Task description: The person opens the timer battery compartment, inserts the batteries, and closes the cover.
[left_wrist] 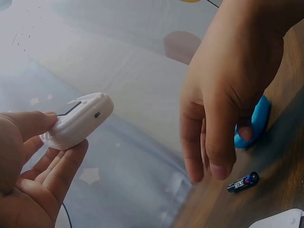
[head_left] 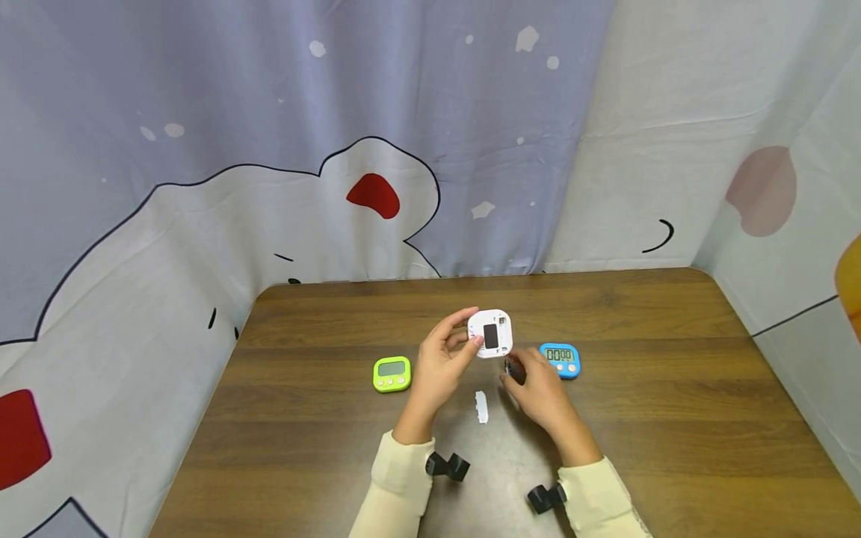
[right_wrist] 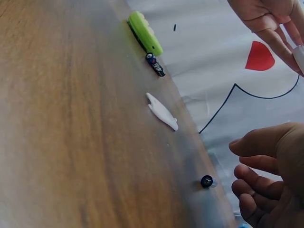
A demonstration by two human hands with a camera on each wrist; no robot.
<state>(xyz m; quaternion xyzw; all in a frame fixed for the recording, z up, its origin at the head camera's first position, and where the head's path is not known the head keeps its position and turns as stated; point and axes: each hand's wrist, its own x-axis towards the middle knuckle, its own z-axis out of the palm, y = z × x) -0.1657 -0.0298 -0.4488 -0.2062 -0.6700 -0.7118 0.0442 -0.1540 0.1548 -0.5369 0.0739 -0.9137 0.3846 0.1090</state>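
A white digital timer is pinched in my left hand, its back turned up with the battery compartment uncovered. In the left wrist view its edge faces the camera, thumb on one side and fingers beneath. My right hand hovers just over the table with fingers loosely bent and nothing between them. Below its fingertips a dark battery lies on the wood, apart from the hand. A second battery rests beside the green timer. The white battery cover lies between my forearms.
A blue timer lies just right of my right hand, its display reading zeros. The green timer sits left of my left hand. A patterned curtain hangs behind the back edge of the wooden table.
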